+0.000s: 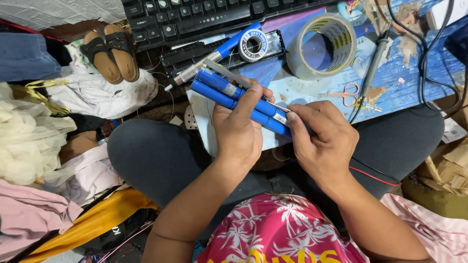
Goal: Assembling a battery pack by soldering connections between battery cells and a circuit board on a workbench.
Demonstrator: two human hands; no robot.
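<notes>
In the head view, near the middle of the frame, the left hand wraps its fingers tight around a bundle of long blue round battery cells. The right hand pinches the bundle's right end with closed fingertips. Above them, a big roll of clear sticky tape sits on the blue table. Small pink-handled scissors lie just right. A black keyboard is at the top.

The left hand covers the middle of the blue cells; the keyboard runs off the top edge.
</notes>
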